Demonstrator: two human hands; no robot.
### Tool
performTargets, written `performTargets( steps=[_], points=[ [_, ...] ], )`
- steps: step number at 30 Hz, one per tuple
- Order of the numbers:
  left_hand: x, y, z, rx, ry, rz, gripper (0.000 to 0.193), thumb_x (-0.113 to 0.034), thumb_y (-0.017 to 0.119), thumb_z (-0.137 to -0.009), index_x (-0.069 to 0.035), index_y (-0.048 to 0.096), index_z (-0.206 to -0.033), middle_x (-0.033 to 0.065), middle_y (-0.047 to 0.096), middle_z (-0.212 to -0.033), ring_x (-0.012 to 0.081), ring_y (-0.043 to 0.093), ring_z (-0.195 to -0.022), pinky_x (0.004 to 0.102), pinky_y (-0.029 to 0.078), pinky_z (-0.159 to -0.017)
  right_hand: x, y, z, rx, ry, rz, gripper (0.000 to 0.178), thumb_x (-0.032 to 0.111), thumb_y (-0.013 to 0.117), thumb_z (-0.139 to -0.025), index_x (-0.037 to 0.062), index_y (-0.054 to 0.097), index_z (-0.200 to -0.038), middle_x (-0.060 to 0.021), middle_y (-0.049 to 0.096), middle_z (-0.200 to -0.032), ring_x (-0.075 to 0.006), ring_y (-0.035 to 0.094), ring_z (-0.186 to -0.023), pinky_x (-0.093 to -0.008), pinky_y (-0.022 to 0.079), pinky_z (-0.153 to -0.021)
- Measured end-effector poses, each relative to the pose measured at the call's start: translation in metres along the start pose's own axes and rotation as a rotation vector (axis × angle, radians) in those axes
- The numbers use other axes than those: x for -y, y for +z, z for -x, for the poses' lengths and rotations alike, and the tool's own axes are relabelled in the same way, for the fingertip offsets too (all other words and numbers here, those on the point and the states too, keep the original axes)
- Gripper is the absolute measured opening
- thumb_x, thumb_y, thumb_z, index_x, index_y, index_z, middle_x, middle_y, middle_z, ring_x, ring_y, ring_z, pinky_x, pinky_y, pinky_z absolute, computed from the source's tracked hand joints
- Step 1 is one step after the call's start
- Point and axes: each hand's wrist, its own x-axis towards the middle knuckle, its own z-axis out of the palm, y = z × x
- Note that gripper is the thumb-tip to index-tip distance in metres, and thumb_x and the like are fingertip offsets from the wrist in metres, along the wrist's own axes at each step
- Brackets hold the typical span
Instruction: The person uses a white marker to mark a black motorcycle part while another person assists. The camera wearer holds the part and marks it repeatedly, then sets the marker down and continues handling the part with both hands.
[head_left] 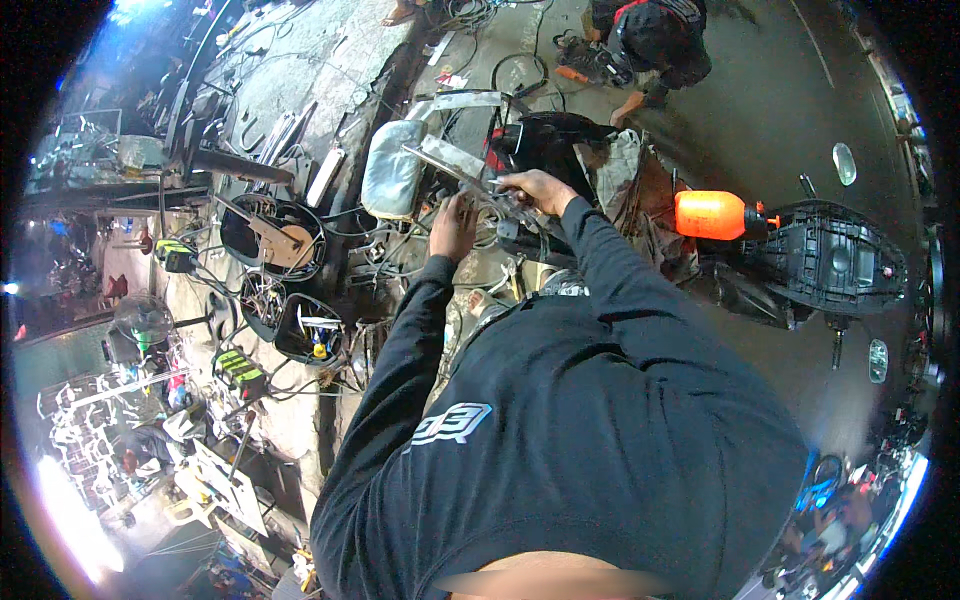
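Note:
A long, flat silver metal bracket with a tangled-looking rear part lies across in front of my chest. My right hand is closed on its right part, from above. My left hand has its fingers curled against the nearer left side of the same piece; the fingertips are partly hidden. Just beyond my left hand is a pale grey padded cushion. A black and red vehicle body part stands past my right hand, with a brown-grey cloth beside it.
To the right, an orange jug rests beside a black scooter body with two mirrors. Another person crouches at the far side. Black bins of tools, cables and a black-and-yellow box lie on the left.

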Motion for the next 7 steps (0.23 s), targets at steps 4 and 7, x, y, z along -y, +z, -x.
performTargets(
  steps=[4,7],
  points=[
    [-0.019,0.034,-0.036,-0.12,-0.018,-0.225,0.04,-0.024,0.061,-0.093,-0.004,0.055,-0.127,0.0223,0.057,-0.121,0.042,0.06,-0.103,0.048,0.049,-0.086,0.006,-0.028,0.005,-0.158,-0.259,-0.62,0.017,0.025,0.064,-0.088,0.0094,0.067,-0.082,-0.001,0.064,-0.078,-0.0146,0.057,-0.072,-0.0308,0.044,-0.071],
    [-0.024,0.044,-0.048,-0.147,-0.002,-0.381,0.042,-0.026,0.061,-0.092,-0.005,0.055,-0.128,0.0229,0.056,-0.122,0.0421,0.06,-0.105,0.0479,0.049,-0.087,-0.022,-0.023,-0.008,0.05,-0.298,-0.717,0.026,0.033,0.068,-0.085,0.008,0.064,-0.08,-0.0042,0.064,-0.075,-0.0189,0.061,-0.072,-0.0357,0.05,-0.076]
  ],
)
